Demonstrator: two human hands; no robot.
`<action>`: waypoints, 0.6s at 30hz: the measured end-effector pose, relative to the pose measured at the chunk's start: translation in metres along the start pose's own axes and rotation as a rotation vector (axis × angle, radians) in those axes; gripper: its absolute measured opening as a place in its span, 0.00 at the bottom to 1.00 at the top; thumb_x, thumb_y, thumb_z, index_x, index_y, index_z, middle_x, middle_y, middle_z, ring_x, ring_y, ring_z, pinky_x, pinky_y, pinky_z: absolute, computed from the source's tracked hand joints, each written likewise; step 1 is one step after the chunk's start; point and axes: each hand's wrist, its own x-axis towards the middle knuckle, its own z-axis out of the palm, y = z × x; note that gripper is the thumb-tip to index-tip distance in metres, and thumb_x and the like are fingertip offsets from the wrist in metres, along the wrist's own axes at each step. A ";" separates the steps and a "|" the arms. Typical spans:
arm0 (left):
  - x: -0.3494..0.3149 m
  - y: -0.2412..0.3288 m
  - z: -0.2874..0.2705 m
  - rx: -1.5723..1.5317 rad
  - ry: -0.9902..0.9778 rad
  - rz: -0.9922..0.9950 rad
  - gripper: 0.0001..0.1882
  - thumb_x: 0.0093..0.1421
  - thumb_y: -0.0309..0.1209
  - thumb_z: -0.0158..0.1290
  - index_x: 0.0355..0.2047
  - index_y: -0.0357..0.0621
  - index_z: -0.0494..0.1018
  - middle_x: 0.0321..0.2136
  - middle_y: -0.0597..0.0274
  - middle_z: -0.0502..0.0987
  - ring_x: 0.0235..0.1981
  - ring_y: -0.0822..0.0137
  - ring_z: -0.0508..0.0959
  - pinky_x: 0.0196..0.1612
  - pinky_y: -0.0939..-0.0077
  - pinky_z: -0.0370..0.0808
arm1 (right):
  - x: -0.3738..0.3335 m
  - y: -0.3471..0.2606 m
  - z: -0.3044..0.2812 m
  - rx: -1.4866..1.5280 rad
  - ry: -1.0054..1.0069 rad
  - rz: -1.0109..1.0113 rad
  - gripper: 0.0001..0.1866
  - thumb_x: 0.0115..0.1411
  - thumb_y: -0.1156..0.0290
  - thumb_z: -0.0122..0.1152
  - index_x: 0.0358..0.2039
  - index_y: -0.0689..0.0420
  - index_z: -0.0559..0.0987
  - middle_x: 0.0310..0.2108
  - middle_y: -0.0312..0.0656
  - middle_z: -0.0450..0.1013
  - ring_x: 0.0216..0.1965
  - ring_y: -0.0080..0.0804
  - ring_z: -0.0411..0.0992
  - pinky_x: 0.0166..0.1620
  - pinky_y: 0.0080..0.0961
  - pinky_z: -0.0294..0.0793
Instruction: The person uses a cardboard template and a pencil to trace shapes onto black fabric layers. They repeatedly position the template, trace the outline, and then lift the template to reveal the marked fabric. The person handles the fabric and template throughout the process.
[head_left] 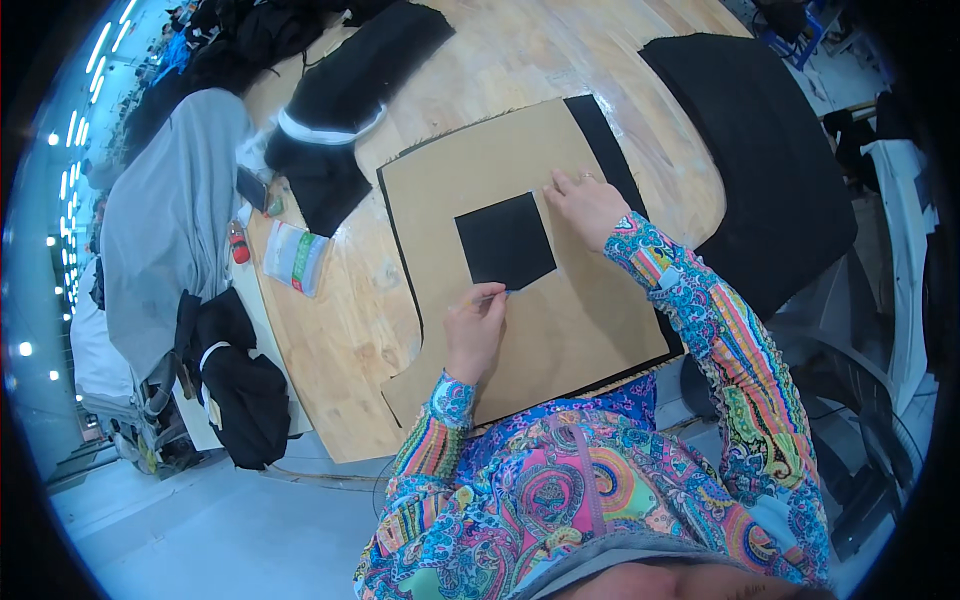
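Fingers of the left hand [474, 328] are pinching a slim item [485, 297], apparently marking round the black patch [505, 240] within the brown sheet [600, 325], further marks probably calling for steady pressure from the loosely open right hand [590, 210].

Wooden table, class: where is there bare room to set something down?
Bare wood shows between the white packet and brown sheet, and, on the far side, between the banded black cloth and large black piece. Crowded: the far-left dark heap, and the sheet under the left hand and right hand.
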 end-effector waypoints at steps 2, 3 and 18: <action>0.000 0.003 -0.007 0.004 0.027 -0.011 0.07 0.56 0.29 0.53 0.31 0.39 0.76 0.21 0.60 0.79 0.21 0.74 0.78 0.25 0.80 0.72 | 0.000 0.001 0.002 0.002 0.008 -0.002 0.29 0.46 0.78 0.57 0.52 0.57 0.66 0.55 0.46 0.60 0.49 0.51 0.66 0.46 0.33 0.74; 0.001 0.000 -0.011 0.019 0.040 -0.006 0.07 0.56 0.29 0.53 0.31 0.39 0.76 0.21 0.59 0.79 0.21 0.74 0.78 0.25 0.80 0.72 | 0.001 0.001 0.003 0.004 0.012 -0.004 0.30 0.45 0.78 0.58 0.52 0.57 0.66 0.55 0.46 0.60 0.49 0.51 0.66 0.46 0.33 0.74; 0.004 -0.016 -0.018 -0.195 0.042 -0.081 0.06 0.55 0.25 0.53 0.32 0.35 0.75 0.25 0.60 0.79 0.27 0.74 0.78 0.32 0.81 0.74 | -0.001 -0.001 -0.008 -0.014 -0.087 0.012 0.22 0.56 0.74 0.49 0.53 0.57 0.67 0.57 0.46 0.60 0.54 0.49 0.63 0.49 0.32 0.72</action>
